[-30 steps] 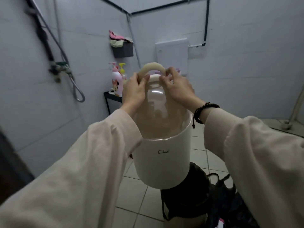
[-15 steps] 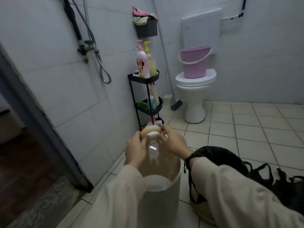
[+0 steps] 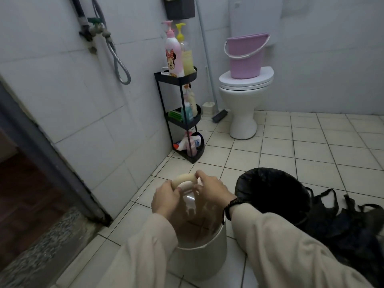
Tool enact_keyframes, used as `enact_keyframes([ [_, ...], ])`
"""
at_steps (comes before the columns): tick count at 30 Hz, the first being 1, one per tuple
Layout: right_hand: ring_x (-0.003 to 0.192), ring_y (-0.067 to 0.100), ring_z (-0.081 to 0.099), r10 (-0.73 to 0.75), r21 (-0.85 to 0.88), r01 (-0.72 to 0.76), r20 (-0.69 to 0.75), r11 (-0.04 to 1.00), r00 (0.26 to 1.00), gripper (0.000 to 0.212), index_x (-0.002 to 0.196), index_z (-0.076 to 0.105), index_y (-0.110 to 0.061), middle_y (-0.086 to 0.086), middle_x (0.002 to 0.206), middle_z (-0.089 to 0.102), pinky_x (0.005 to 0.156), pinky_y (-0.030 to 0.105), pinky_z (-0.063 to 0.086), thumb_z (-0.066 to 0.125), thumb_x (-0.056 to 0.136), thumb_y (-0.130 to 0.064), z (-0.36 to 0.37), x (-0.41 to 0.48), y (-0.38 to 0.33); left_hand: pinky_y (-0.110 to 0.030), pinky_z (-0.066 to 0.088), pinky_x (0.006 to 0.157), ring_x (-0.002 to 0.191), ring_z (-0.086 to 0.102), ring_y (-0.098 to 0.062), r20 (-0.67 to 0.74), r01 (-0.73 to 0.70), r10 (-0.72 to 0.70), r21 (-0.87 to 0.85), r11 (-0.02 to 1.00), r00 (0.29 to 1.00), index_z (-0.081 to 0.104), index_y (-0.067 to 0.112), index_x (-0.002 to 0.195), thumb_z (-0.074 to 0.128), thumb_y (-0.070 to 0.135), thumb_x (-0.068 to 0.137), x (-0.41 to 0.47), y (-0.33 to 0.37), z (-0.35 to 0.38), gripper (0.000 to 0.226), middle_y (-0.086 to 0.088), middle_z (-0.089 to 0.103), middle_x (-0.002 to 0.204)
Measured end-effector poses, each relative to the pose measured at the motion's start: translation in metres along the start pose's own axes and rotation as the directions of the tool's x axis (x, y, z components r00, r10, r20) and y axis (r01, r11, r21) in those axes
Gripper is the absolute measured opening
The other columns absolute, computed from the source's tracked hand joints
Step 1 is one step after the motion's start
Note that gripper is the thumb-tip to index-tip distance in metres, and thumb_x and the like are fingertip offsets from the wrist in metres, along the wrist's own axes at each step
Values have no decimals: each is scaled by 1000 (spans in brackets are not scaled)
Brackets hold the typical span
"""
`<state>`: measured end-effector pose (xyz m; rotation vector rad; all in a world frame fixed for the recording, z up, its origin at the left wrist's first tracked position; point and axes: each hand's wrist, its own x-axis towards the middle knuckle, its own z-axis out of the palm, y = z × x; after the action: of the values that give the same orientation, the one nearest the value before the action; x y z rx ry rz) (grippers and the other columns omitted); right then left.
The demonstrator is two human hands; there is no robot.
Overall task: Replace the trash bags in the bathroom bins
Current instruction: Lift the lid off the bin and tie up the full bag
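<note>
The white bin (image 3: 199,260) stands upright on the floor tiles, mouth up, with no liner visible. The left hand (image 3: 166,199) and right hand (image 3: 212,189) each curl their fingers round the beige ring handle (image 3: 184,178) at its far rim. The black-lined bin (image 3: 272,190) sits just beside it on the right. The loose black bags (image 3: 342,217) lie beyond that bin, nearer the right hand.

A white toilet (image 3: 244,113) stood at one o'clock, a purple bucket (image 3: 245,59) on its closed lid. At twelve o'clock a black three-tier rack (image 3: 176,79) held a pink pump bottle (image 3: 173,53) and a yellow pump bottle (image 3: 187,59). A shower hose (image 3: 119,65) hung at ten o'clock.
</note>
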<state>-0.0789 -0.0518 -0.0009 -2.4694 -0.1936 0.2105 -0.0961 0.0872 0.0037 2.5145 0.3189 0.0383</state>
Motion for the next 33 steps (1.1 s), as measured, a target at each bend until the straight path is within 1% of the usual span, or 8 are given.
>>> enact_keyframes([
  [4, 126, 24, 47, 1, 151, -14, 85, 988, 996, 60, 142, 34, -22, 11, 141, 47, 101, 30, 37, 60, 89, -33, -50, 1, 23, -42, 29, 112, 135, 30, -27, -14, -181, 181, -109, 977, 983, 35, 20, 142, 62, 12, 78, 0, 36, -2, 70, -5, 41, 143],
  [8, 88, 16, 49, 250, 466, -129, -208, 875, 946, 37, 122, 56, -18, 2, 94, 58, 74, 23, 38, 58, 89, -36, -120, -12, 83, -37, 28, 112, 135, 34, -23, -99, -335, 321, -313, 889, 942, 40, 19, 139, 57, 18, 87, -8, 98, 25, 55, -5, 44, 143],
  [13, 77, 22, 47, 657, 724, -307, -260, 618, 708, 26, 105, 55, -13, 9, 95, 54, 71, 31, 40, 48, 93, -35, -140, -46, 220, -31, 29, 105, 137, 34, -24, 332, 209, 29, -656, 725, 943, 31, 12, 144, 36, 34, 100, -34, 128, 109, 50, -9, 36, 150],
  [18, 54, 21, 40, 799, 790, -567, 179, 231, 575, 19, 98, 50, -12, 10, 70, 43, 52, 26, 33, 45, 96, -31, -73, -70, 313, -47, 35, 99, 124, 42, -37, 734, 797, -325, -491, 353, 596, 24, 8, 147, 23, 47, 99, -48, 91, 188, 61, -17, 25, 153],
  [23, 60, 26, 55, 688, 708, -687, 419, 161, 592, 26, 116, 53, -10, 15, 81, 55, 52, 29, 49, 41, 98, -26, -29, -55, 356, -50, 45, 83, 113, 51, -39, 782, 886, -421, -437, 154, 459, 32, 8, 142, 36, 42, 98, -23, 44, 244, 56, -21, 37, 145],
  [28, 50, 24, 54, 677, 744, -657, 544, -118, 495, 30, 65, 42, -10, 13, 50, 54, 50, 31, 51, 37, 95, -11, -14, -41, 357, -35, 44, 27, 65, 46, -27, 818, 899, -429, -438, -31, 383, 43, 4, 94, 43, 10, 94, -8, 37, 261, 7, -12, 44, 77],
  [30, 51, 26, 51, 716, 765, -617, 536, -187, 447, 30, 62, 34, -10, 13, 52, 50, 51, 33, 47, 37, 91, -2, -19, -41, 354, -31, 50, 37, 66, 46, -24, 835, 880, -413, -453, -142, 363, 45, 2, 97, 40, 5, 95, -3, 34, 258, 6, -12, 45, 78],
  [33, 63, 24, 44, 699, 759, -623, 550, -188, 458, 27, 61, 46, -4, 7, 62, 45, 60, 35, 39, 44, 88, -1, -42, -49, 346, -39, 46, 98, 110, 55, -34, 882, 910, -338, -390, -138, 327, 49, 0, 120, 37, 6, 97, -3, 36, 242, 26, -21, 57, 117],
])
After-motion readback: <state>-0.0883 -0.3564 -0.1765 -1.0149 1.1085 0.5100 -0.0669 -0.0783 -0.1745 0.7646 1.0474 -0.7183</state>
